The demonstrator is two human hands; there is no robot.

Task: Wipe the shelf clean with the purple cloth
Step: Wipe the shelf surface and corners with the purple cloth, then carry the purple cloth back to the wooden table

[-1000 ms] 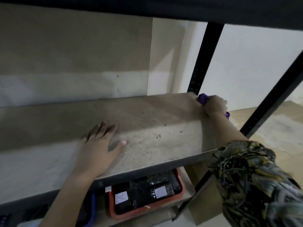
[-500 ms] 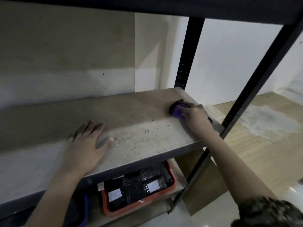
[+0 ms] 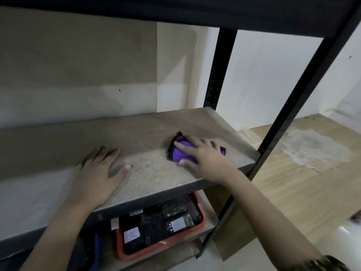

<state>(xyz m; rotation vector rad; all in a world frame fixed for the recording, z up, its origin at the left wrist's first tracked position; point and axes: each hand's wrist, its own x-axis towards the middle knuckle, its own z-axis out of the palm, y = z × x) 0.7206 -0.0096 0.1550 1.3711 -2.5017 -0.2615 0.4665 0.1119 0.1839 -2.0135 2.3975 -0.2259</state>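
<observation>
A dusty beige shelf board spans the black metal rack. The purple cloth, with a dark edge, lies bunched on the right part of the board. My right hand presses flat on top of it, fingers spread and pointing left, covering most of it. Palm down on the board's front left part rests my left hand, holding nothing, fingers slightly apart. Dark specks dot the board between the two hands.
Black uprights stand at the back right and front right. The shelf above hangs low overhead. On the lower shelf sits a red basket with black packets. Wooden floor lies to the right.
My right hand has slid the cloth leftward from the board's right edge toward the middle. The left hand has stayed in place. The view has shifted right.
</observation>
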